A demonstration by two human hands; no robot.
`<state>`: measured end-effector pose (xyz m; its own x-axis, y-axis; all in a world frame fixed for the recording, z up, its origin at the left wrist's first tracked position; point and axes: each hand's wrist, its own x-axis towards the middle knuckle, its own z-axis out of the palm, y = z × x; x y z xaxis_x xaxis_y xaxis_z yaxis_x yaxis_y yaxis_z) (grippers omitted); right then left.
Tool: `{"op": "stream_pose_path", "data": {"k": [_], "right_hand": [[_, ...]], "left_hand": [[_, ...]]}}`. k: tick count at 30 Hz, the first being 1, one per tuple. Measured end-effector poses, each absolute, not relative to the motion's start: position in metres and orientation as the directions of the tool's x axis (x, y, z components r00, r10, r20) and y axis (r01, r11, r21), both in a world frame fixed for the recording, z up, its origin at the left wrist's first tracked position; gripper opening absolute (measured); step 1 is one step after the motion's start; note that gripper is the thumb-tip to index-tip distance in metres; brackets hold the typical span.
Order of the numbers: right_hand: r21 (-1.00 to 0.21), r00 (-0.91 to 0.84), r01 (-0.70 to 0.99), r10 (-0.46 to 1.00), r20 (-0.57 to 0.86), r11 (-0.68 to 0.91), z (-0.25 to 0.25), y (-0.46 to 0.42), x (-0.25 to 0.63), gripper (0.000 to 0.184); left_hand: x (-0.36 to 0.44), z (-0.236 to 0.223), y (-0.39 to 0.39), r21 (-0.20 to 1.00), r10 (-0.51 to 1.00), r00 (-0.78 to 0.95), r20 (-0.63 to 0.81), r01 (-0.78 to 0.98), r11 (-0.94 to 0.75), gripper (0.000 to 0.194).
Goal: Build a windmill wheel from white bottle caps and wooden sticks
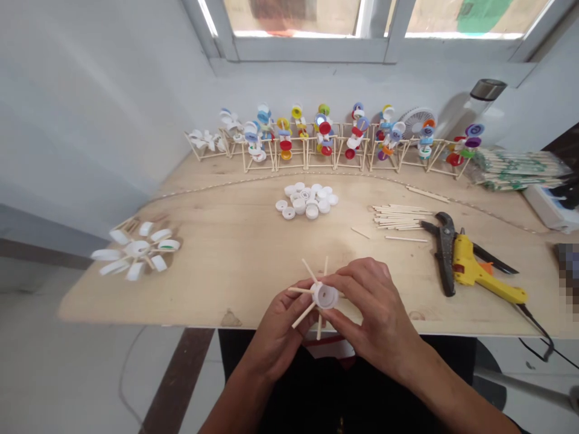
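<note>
Between my two hands, just over the table's front edge, is a white bottle cap with several short wooden sticks standing out around its rim like spokes. My left hand is closed on its left and lower side, thumb near the sticks. From the right, my right hand pinches the cap between thumb and forefinger. Parts of the sticks on the right are hidden behind the fingers. Beyond my hands lies a pile of white bottle caps. A finished-looking wheel of white caps on sticks rests at the left.
Loose wooden sticks lie right of the caps, beside a black-handled cutter and a yellow glue gun. Stick frames with coloured cap wheels line the wall. Bagged sticks, a bottle and a power strip stand right.
</note>
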<state>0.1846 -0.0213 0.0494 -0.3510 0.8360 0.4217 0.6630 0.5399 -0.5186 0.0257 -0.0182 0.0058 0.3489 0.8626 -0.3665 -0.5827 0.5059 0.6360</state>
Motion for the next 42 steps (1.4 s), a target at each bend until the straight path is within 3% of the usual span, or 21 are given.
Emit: {"op": "stream_pose_path", "data": {"k": [5,15,29,33,42], "right_hand": [[-0.506,-0.335,0.687,0.845,0.417,0.522,0.048,-0.022,0.179,0.016],[-0.509,-0.324,0.684,0.843,0.43,0.523,0.048,-0.022,0.175,0.014],[-0.526,-0.312,0.646,0.82,0.48,0.553,0.044,-0.022,0.176,0.022],[-0.495,-0.263,0.664,0.794,0.548,0.561,0.049,-0.031,0.186,0.024],[-0.423,-0.271,0.736,0.802,0.532,0.529,0.038,-0.042,0.186,0.027]], "left_hand": [[0.025,0.002,-0.018,0.64,0.866,0.35,-0.356,-0.585,0.499,0.019],[0.026,0.001,-0.019,0.659,0.876,0.317,-0.362,-0.578,0.482,0.014],[0.024,0.001,-0.021,0.661,0.884,0.266,-0.385,-0.589,0.465,0.018],[0.022,-0.002,-0.019,0.619,0.872,0.298,-0.388,-0.616,0.486,0.025],[0.026,0.005,-0.018,0.61,0.84,0.273,-0.469,-0.588,0.531,0.03]]}}
